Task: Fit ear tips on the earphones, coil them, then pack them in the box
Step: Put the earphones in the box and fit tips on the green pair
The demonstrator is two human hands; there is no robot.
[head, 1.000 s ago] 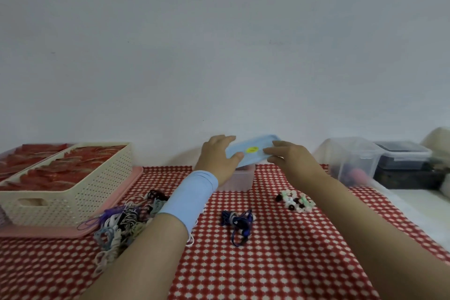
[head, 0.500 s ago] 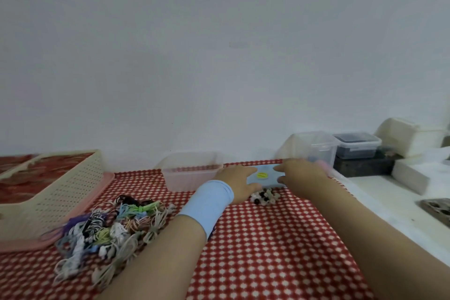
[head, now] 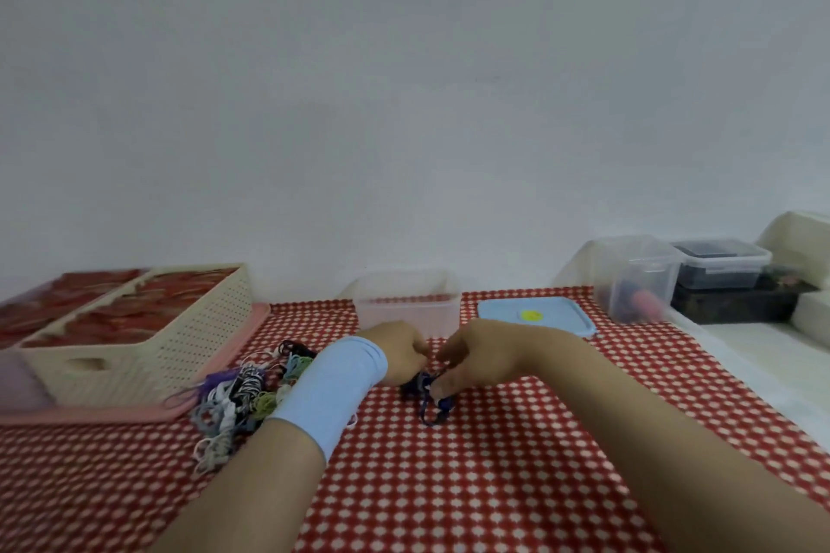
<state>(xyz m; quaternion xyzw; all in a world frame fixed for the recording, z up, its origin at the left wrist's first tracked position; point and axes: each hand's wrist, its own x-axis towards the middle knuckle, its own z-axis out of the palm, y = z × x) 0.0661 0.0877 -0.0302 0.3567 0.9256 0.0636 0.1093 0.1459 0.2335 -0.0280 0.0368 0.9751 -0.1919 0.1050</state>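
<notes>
The lid (head: 557,314) lies right of the box (head: 406,305), the basket (head: 179,341) far left, earphones (head: 433,411) seemingly before the box.

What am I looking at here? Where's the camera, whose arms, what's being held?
No machine: these are a person's two bare arms, filmed by a wide-angle camera worn on their head, looking down. On the red checked cloth lie a pile of coloured earphones, an open clear box and a blue lid to its right; a cream basket stands at the left. The right hand pinches the cable of the dark blue earphones. The left hand, with a light blue wristband, is against them, its grip hidden.
</notes>
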